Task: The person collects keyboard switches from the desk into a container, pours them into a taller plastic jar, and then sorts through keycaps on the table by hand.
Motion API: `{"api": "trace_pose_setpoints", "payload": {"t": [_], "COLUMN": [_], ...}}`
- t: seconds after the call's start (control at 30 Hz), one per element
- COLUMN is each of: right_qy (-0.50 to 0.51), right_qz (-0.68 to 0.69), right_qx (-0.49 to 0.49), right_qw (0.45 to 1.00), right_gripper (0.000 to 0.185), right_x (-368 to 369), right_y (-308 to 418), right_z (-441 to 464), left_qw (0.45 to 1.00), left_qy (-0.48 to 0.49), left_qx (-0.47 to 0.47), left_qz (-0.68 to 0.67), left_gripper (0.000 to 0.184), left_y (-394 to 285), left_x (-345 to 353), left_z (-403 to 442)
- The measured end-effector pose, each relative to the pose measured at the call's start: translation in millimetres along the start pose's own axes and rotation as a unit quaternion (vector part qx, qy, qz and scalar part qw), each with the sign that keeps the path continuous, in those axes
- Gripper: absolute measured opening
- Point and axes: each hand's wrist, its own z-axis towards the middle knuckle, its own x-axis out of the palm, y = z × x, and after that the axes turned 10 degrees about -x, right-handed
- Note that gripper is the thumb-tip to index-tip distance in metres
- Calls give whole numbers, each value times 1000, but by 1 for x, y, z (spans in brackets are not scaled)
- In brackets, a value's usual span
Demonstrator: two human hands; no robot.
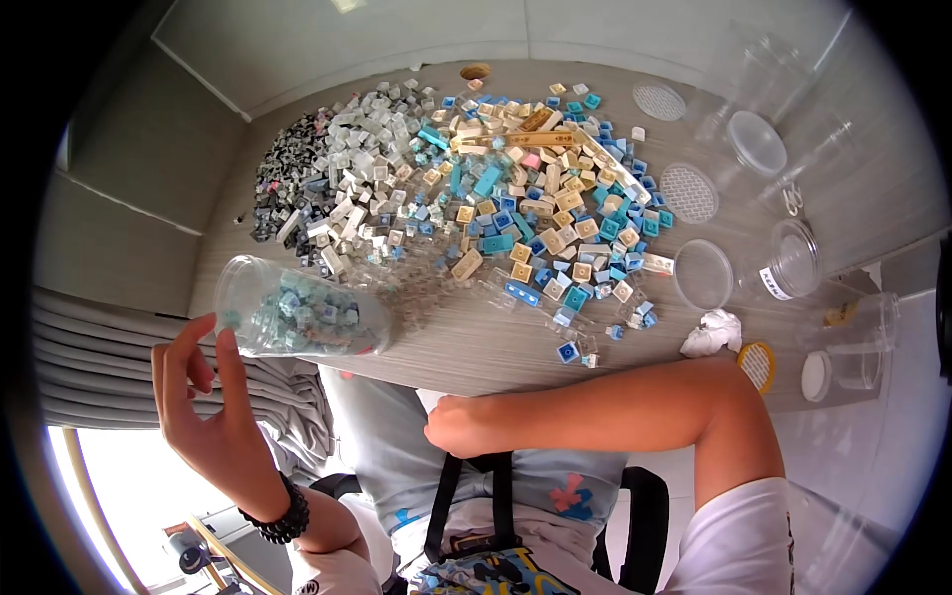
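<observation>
A clear plastic jar [375, 322] lies on its side at the table's front left edge, its mouth facing left. Pale teal and translucent keycaps [307, 309] fill part of it. My left hand [203, 387] is raised at the jar's mouth, fingers apart, with the fingertips close to the rim; I cannot tell if they touch it. A small teal keycap [229, 319] shows just inside the mouth, by the fingertips. My right hand [458, 426] is curled closed over my lap, below the table edge. Its fingers are hidden, and something whitish shows beside it.
A wide heap of loose keycaps [540, 213] spreads across the table, with dark ones [288, 174] at the left. On the right are mesh discs [688, 192], clear lids [703, 275], clear jars [863, 342], crumpled tissue [712, 333] and a yellow-rimmed mesh disc [756, 367].
</observation>
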Motion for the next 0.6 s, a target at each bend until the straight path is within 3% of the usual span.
{"api": "trace_pose_setpoints", "payload": {"t": [0.1,0.2,0.23,0.3,0.33,0.4,0.53,0.6], "right_qy": [47,72,81,101,118,152,174,267], "right_qz": [18,-9,-18,-36,-46,-73,-100,-101], "right_qx": [-7,-15,-15,-16,-16,-19,-29,8], "right_qw": [999,997,996,994,992,986,979,958], "right_gripper": [11,12,12,13,14,15,18,33], "right_x": [-2,21,19,12,9,1,-12,-15], "right_y": [-1,-7,-6,-3,0,5,9,12], "right_z": [3,18,19,20,22,21,27,37], "left_qw": [996,953,965,944,950,915,880,876], "left_qy": [-72,-274,-116,59,75,173,243,268], "left_qx": [-54,27,125,231,242,169,224,240], "left_qz": [-14,-125,-201,-228,-184,-324,-340,-320], "left_gripper": [26,22,19,18,20,24,23,21], "left_y": [-9,-31,-39,-74,-103,-128,-141,-146], "left_x": [1,24,23,39,66,127,222,243], "left_z": [-7,-32,-38,-50,-48,-34,-17,-14]}}
